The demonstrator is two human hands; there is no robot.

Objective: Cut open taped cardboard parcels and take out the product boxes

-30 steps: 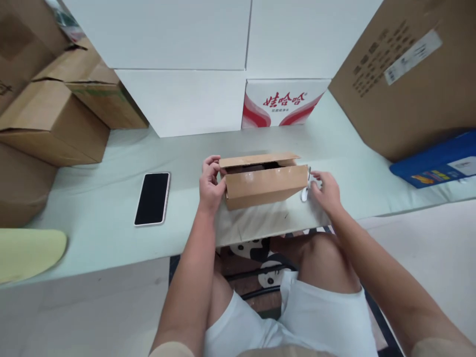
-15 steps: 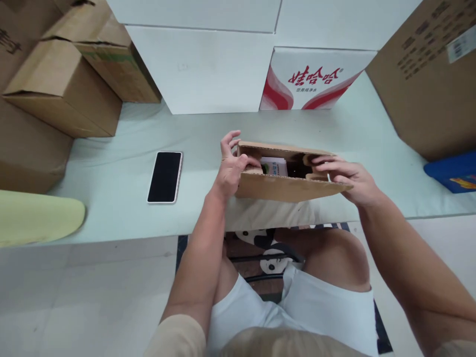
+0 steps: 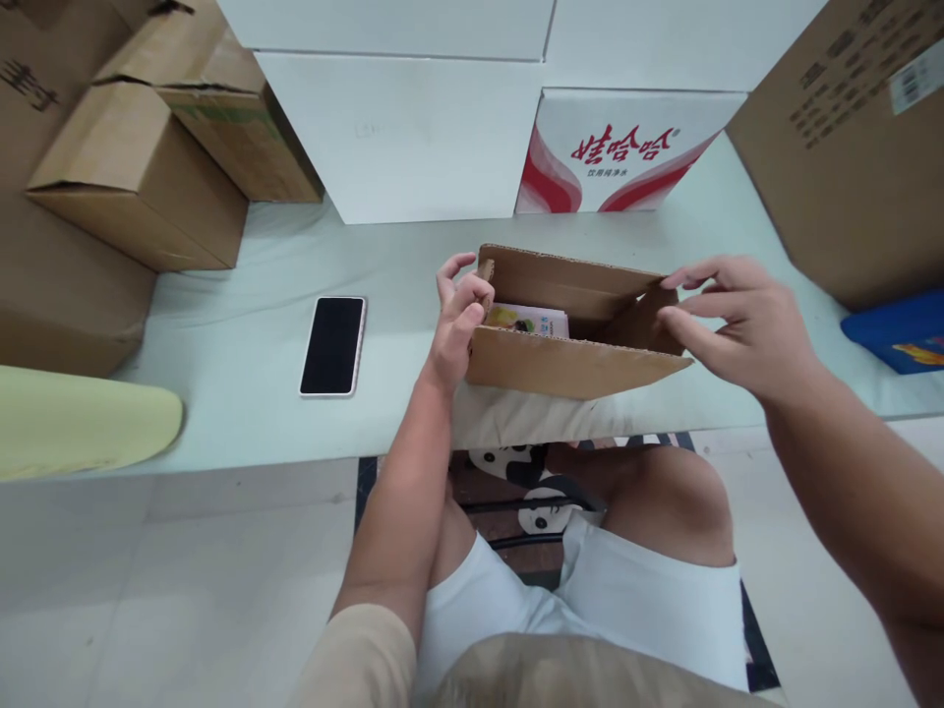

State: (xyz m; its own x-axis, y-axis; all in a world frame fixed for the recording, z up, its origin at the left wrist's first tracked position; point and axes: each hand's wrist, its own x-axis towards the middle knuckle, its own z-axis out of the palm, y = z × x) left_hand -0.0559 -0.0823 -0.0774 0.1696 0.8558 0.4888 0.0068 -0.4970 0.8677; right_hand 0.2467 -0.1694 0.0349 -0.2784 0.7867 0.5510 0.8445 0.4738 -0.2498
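A small brown cardboard box (image 3: 567,364) stands at the near edge of the pale green table (image 3: 243,344), its top flaps spread. Inside it lies a printed packet (image 3: 527,320). My left hand (image 3: 458,320) is closed on the box's left side flap, fingers curled over its edge. My right hand (image 3: 737,320) hovers at the box's right end, its fingertips touching the right flap, fingers spread and extended.
A black phone (image 3: 333,344) lies face up left of the box. Brown cartons (image 3: 140,167) are stacked at the left, white boxes (image 3: 398,128) and a red-printed one (image 3: 619,157) behind, a big carton (image 3: 848,138) and blue item (image 3: 896,339) at right. A yellow pad (image 3: 74,418) lies at the near left.
The box's flaps have been pulled wider apart, showing the packet inside. My right hand lifted from the right flap and spread; my left hand stayed on the left flap.
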